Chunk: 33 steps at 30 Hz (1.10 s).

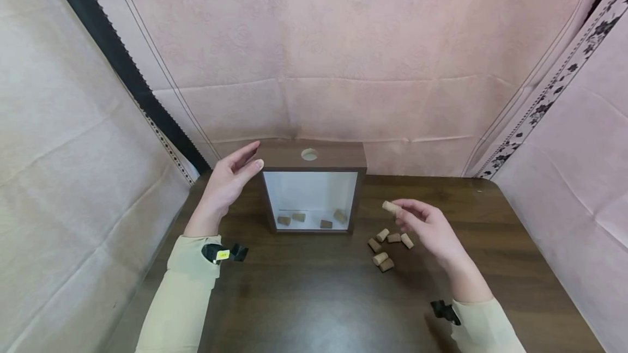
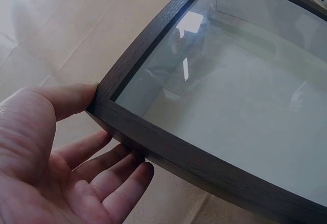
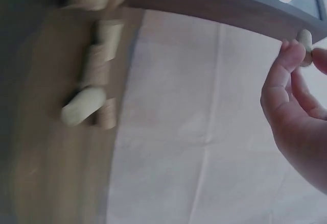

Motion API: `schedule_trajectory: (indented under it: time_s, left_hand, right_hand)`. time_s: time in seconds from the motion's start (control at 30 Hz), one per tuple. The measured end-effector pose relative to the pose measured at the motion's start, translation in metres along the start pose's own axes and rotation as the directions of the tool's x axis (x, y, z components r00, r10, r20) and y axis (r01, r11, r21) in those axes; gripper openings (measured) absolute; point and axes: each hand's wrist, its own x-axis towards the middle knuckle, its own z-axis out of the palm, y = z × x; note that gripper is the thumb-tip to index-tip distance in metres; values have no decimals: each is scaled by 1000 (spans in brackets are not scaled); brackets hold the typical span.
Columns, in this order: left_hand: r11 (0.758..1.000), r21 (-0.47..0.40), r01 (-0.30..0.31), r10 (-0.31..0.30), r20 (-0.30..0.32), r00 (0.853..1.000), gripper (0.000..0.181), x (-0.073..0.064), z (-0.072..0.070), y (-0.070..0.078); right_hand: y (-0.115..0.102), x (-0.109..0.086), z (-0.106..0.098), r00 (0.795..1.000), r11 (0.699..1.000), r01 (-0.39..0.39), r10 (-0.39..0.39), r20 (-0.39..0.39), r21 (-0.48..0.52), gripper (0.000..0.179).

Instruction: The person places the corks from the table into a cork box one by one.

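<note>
My right hand (image 1: 424, 227) pinches a cork (image 1: 390, 207) between thumb and fingertips, raised over the table to the right of a brown box (image 1: 314, 231). The box stands upright, with a clear front pane and a round hole (image 1: 309, 154) in its top. My left hand (image 1: 231, 176) touches the box's upper left corner; in the left wrist view its thumb (image 2: 76, 100) rests at the frame's corner and the other fingertips meet the edge. Several corks (image 1: 326, 224) lie inside on the box's floor. Below my right hand lies a loose group of corks (image 1: 380, 259).
The dark wooden table (image 1: 304, 293) carries the box near its back edge. A pale cloth (image 1: 343, 42) hangs close behind the box, with more cloth at the left (image 1: 88, 178) and right (image 1: 584, 140). Black straps with small devices (image 1: 212, 253) sit on both wrists.
</note>
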Motion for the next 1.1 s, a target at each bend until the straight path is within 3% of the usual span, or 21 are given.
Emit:
schedule_trajectory:
  time_s: [0.17,0.37,0.53,0.6,0.7,0.8,1.0,1.1]
  left_hand:
    - [1000,5,2,-2,-3,1000,63,1,1,0]
    - [1000,3,0,0,0,1000,62,0,1,0]
    - [1000,13,8,-7,-8,1000,63,0,1,0]
    - [1000,18,10,-10,-11,1000,64,0,1,0]
    - [1000,26,12,-12,-17,1000,64,0,0,1]
    - [1000,21,9,-9,-17,1000,64,0,0,1]
    - [1000,18,5,-5,-11,1000,63,0,1,0]
    - [1000,19,7,-6,-12,1000,64,0,2,0]
  right_hand:
    - [-25,9,5,994,977,92,-78,-81,193,36]
    - [-59,17,17,970,886,241,-208,-125,395,22]
    - [-86,23,33,933,809,359,-317,-169,465,25]
    - [-98,27,40,917,795,399,-354,-185,457,25]
    - [-114,35,52,895,791,446,-407,-185,419,24]
    - [-127,45,63,880,807,475,-451,-153,352,27]
    - [-139,68,81,873,866,486,-475,-108,119,29]
    - [-140,81,88,873,875,482,-478,-96,35,28]
